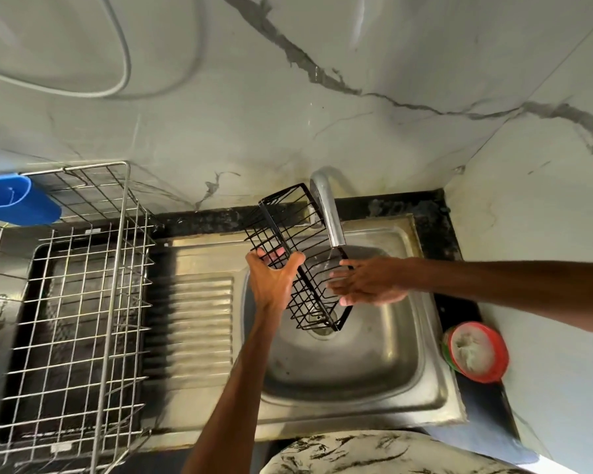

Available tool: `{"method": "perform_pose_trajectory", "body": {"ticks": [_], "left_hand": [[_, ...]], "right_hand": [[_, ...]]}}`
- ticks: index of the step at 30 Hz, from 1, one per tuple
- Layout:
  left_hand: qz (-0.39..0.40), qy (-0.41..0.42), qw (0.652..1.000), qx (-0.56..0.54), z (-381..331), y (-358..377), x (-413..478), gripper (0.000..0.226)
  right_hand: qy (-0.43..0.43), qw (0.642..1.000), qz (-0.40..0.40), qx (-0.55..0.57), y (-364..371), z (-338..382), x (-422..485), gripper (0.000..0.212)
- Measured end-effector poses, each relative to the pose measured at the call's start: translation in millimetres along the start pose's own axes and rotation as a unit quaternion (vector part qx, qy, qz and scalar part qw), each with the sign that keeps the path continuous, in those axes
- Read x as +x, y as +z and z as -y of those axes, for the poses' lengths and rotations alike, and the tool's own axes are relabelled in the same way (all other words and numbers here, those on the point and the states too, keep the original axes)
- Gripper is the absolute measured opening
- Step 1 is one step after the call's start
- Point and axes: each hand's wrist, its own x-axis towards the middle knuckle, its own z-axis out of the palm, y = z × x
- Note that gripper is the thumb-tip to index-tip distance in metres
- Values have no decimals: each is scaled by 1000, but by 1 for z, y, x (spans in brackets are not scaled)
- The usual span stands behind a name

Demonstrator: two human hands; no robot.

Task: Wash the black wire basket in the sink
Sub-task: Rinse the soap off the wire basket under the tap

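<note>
A black wire basket (297, 234) hangs tilted above the steel sink (401, 357), one end high by the tap (327, 213), the other low over the drain (320, 328). My left hand (271, 282) grips the basket's long edge, thumb and fingers hooked through the wires. My right hand (367, 282) lies with straight fingers against the basket's inner side, just below the tap's spout. A thin stream of water falls from the spout onto the wires near those fingers.
A steel wire dish rack (83, 302) stands left of the ribbed draining board (199, 316), with a blue plastic holder (18, 200) at its back corner. A red-rimmed tub of white paste (476, 350) sits right of the sink. Marble walls close in behind and right.
</note>
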Motion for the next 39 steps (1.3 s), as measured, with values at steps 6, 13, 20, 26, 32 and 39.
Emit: {"method": "perform_pose_trajectory", "body": {"ticks": [6, 13, 20, 26, 32, 39], "left_hand": [[-15, 2, 1000, -8, -1, -1, -1, 107], [-70, 44, 995, -52, 14, -11, 12, 64], [-89, 48, 984, -148, 23, -5, -6, 91], [-39, 35, 992, -118, 27, -2, -46, 142], [39, 42, 989, -138, 26, -37, -39, 127], [169, -46, 975, -135, -22, -90, 0, 109]], "right_hand": [[81, 995, -53, -31, -23, -18, 13, 81], [111, 939, -54, 321, 7, 16, 23, 59], [354, 666, -377, 537, 21, 61, 36, 59], [319, 369, -303, 819, -7, 72, 58, 39], [290, 408, -305, 810, -2, 56, 45, 35], [236, 520, -238, 785, 12, 30, 27, 36]]}}
